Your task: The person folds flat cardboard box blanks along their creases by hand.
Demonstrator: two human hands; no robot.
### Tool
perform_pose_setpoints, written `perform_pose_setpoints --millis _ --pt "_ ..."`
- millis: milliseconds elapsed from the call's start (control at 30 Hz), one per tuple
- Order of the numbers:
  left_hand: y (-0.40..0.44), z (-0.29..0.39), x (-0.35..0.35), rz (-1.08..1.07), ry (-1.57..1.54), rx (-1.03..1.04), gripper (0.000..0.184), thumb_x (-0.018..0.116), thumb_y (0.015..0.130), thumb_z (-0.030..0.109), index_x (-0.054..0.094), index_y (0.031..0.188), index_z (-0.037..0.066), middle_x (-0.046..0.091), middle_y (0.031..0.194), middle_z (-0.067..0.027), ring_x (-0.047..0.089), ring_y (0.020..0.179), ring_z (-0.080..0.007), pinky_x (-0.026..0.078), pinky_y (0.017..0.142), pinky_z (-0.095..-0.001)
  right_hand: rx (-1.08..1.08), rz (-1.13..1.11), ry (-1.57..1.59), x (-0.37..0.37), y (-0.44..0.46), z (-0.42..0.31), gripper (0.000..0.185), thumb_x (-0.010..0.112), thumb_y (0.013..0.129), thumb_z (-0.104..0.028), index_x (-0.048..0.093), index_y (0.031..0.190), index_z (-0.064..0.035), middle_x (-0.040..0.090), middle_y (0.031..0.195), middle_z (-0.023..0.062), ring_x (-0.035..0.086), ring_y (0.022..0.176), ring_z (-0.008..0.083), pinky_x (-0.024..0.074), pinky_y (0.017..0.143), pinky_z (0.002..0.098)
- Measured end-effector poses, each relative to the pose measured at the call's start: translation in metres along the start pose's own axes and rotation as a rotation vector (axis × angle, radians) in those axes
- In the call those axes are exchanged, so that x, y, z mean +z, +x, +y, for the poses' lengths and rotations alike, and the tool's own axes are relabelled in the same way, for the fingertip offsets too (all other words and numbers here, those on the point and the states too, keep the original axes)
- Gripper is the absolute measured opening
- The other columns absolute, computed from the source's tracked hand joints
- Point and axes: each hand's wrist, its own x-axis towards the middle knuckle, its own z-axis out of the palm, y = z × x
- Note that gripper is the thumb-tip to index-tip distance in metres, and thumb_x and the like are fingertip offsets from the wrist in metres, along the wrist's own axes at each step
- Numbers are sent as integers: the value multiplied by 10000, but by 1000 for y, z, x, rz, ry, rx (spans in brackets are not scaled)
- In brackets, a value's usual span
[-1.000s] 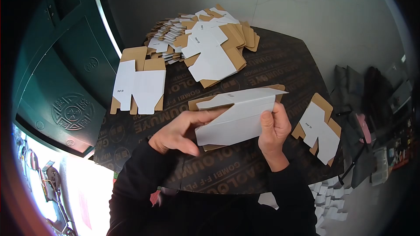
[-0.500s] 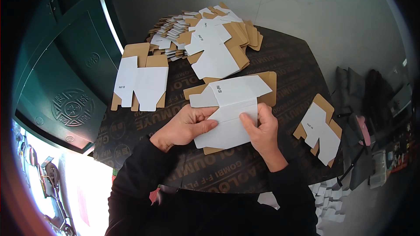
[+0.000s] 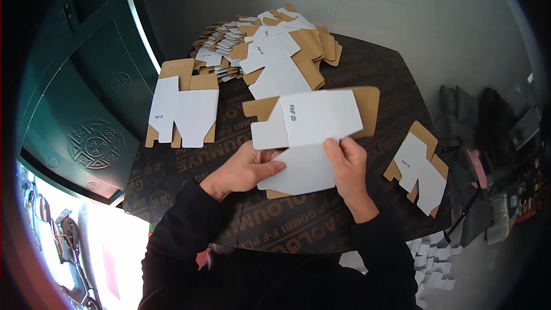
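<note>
Between my hands is a flattened cardboard box (image 3: 321, 117), white on the upper face with brown flaps, printed "PAP 20". My left hand (image 3: 244, 167) pinches its lower left edge, thumb on the white face and fingers underneath. On the right side, my right hand (image 3: 348, 166) grips the edge near the crease, thumb on top. The box is held above the dark table (image 3: 189, 186). Single flat boxes lie on either side: a left flat box (image 3: 195, 109) and a right flat box (image 3: 422, 172).
A large heap of flat boxes (image 3: 281, 60) covers the far part of the table. A green door (image 3: 94, 97) stands at the left. Many white pieces (image 3: 433, 267) lie on the floor at the lower right, below dark bags (image 3: 459, 115).
The held box has risen toward me at its far end, and its upper panel now looks larger. My right thumb has shifted up along the crease; my left hand has barely moved.
</note>
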Motion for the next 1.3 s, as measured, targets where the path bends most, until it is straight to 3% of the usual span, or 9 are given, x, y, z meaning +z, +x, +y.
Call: perform_pose_setpoints --millis 100,267,433,600,1100,1300 --pt "-2 -1 7 -51 32 -3 435 541 854 -90 459 1278 -41 642 1000 -135 584 734 -92 475 627 -190 244 3 335 4 0 -8 199 657 844 -136 607 758 36 602 690 75 499 604 97 412 521 207" --pt "-3 -5 -6 -128 -59 20 407 609 841 -31 493 1231 -36 651 982 -132 604 752 -121 485 648 -190 265 -44 556 6 0 -5 207 656 842 -114 643 788 85 631 681 86 496 538 60 388 472 164" --pt "-1 -1 11 143 -233 63 411 690 805 25 520 1170 -54 662 932 -150 638 719 -164 520 640 -208 244 -147 459 1 -1 2 190 656 830 -77 646 934 83 670 791 139 587 638 111 465 581 178" --pt "4 0 11 230 -134 -26 414 722 780 36 525 1124 -84 663 905 -184 663 685 -209 556 620 -243 284 -182 360 0 -2 -3 188 656 822 -63 642 929 90 667 765 138 578 604 102 456 529 171" --pt "4 -7 14 274 -130 32 388 725 774 45 536 1080 -100 663 876 -205 663 639 -214 555 552 -247 178 -156 361 5 -5 -10 203 628 834 -106 616 844 97 631 696 101 509 569 84 409 492 187" --pt "4 -9 13 272 -97 40 369 712 784 50 540 1074 -102 664 866 -200 658 633 -204 547 547 -241 246 -240 257 -4 -4 -9 197 620 835 -105 608 820 91 620 681 95 505 572 85 404 499 186"
